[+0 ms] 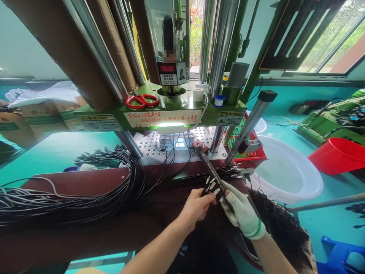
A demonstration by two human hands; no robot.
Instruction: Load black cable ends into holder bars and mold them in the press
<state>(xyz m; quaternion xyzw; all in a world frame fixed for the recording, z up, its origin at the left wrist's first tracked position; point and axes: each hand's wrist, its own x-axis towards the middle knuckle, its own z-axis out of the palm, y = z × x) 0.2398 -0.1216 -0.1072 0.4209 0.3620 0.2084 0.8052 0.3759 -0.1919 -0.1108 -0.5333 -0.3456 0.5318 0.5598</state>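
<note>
My left hand (196,209), bare, and my right hand (242,213), in a white glove with a green band, both grip a long dark metal fixture (212,171). Several metal-tipped cable ends (211,183) stick out from its side near my fingers. Thin black cables (182,180) run from the fixture area across a brown work surface (76,182). A large bundle of black cables (71,201) lies to the left of my hands. More metal-tipped cable ends (236,172) fan out just beyond my right hand.
A green press (162,118) with steel columns stands ahead, above a perforated steel plate (151,148). Red scissors (142,101) lie on its top. A white plastic basin (285,167) sits to the right, with a red bucket (336,156) beyond it and a blue stool (339,255) lower right.
</note>
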